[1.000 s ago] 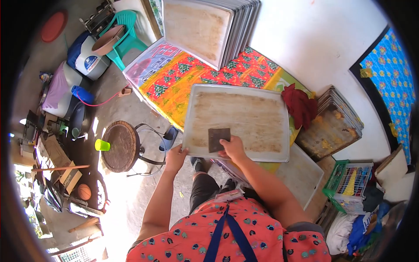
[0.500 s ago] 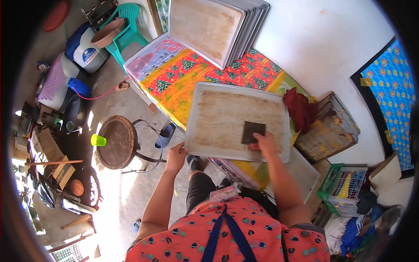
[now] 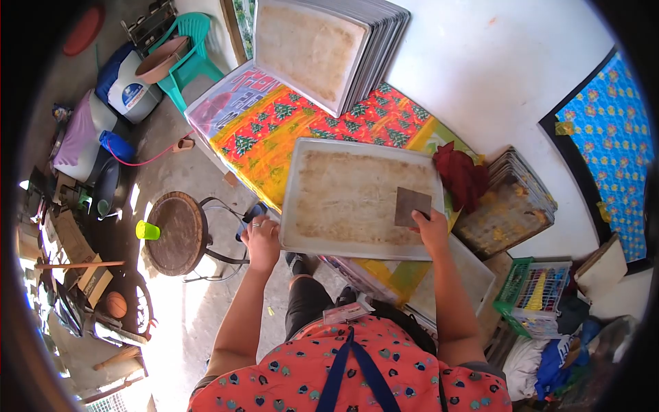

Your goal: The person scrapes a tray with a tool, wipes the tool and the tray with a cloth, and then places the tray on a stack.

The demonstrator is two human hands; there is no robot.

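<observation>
A baking tray [image 3: 364, 196] with brownish stains lies on the table before me, tilted slightly in view. My left hand [image 3: 262, 242] is at its left edge near the lower corner, with fingers closed on the rim; part of the grip is hidden. In my right hand [image 3: 431, 232] is a flat, square grey scraper [image 3: 412, 204], pinched by its lower right corner over the right part of the tray. A dark red cloth [image 3: 461, 176] lies bunched against the tray's right edge.
A stack of trays [image 3: 312, 51] stands at the table's back, and more stained trays [image 3: 504, 206] lean by the wall. The table's bright cover [image 3: 257, 123] shows tree prints. To the left is a round stool [image 3: 177, 233] with a green cup [image 3: 147, 231]; crates [image 3: 542, 292] stand right.
My right hand has lifted the scraper and turned it to show a lighter face. My left hand has shifted up along the tray's left edge. The whole view has moved slightly.
</observation>
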